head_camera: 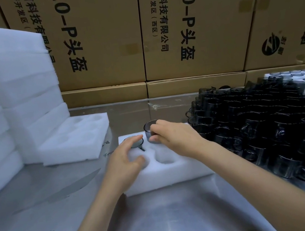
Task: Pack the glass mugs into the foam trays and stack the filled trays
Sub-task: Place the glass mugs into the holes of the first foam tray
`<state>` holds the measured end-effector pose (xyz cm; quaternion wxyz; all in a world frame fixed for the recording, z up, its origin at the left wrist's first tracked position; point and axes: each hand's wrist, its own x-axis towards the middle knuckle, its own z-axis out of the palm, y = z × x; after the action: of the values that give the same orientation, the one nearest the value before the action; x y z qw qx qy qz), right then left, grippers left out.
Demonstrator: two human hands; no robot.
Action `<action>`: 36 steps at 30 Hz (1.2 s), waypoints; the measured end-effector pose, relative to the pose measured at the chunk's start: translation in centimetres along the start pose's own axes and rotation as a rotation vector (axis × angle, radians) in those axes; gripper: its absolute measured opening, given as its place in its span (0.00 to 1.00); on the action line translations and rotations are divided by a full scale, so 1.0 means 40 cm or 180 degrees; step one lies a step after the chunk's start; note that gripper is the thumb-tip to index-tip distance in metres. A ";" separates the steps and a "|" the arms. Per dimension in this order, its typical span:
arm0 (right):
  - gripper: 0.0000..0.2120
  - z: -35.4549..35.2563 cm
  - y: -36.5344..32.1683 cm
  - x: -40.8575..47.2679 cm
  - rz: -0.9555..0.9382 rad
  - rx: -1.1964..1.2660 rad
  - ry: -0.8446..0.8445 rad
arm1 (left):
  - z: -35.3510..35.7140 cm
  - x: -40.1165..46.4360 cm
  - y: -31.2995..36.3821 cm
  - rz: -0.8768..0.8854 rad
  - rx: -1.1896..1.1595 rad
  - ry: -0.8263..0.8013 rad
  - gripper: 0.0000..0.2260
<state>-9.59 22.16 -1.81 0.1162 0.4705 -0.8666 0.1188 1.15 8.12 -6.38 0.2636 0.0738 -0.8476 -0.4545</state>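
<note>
steel table: two mugs at one foam tray, right fingers grasping one mug, left fingers loose.

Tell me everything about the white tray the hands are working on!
The foam tray is a thick white block, soft-looking, with round pockets cut into its top. It lies flat on the shiny metal table. One dark glass mug already sits sunk in a far pocket under the left hand, which rests on the tray. The right hand holds a second mug at the next far pocket. Two near pockets show empty.
</note>
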 end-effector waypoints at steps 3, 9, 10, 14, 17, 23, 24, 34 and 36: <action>0.11 0.006 0.001 0.005 -0.0055 -0.0033 -0.0044 | -0.003 -0.001 0.005 0.0015 0.0058 -0.0064 0.23; 0.12 0.022 0.021 -0.032 0.0434 0.2299 0.0795 | -0.009 0.005 0.009 0.0249 0.0393 -0.0086 0.20; 0.12 0.019 0.023 -0.035 0.0505 0.2511 0.0932 | -0.009 0.007 0.008 0.0270 0.0426 -0.0069 0.19; 0.11 0.016 0.023 -0.036 0.0662 0.2347 0.0752 | -0.009 0.016 0.009 0.0383 0.0462 -0.0096 0.19; 0.07 0.027 0.026 -0.033 0.0563 0.2053 0.0736 | -0.011 0.022 0.014 0.0444 0.0567 -0.0183 0.22; 0.11 0.031 0.026 -0.032 0.0354 0.1541 0.0860 | -0.005 0.069 0.056 0.0676 0.1304 -0.0574 0.26; 0.11 0.031 0.025 -0.034 0.0313 0.1429 0.0850 | 0.002 0.077 0.059 0.0669 0.1323 -0.0603 0.25; 0.15 0.030 0.029 -0.038 0.0275 0.0855 0.0601 | 0.021 0.086 0.029 0.0616 0.1035 -0.0604 0.20; 0.16 0.023 0.033 -0.041 0.0338 0.1149 0.0804 | 0.022 0.084 0.025 0.0523 0.0991 -0.0616 0.23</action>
<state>-9.90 23.87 -3.31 0.1312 0.4188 -0.8334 0.3359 -2.05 8.11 -4.67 0.2025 0.0002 -0.9322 -0.2999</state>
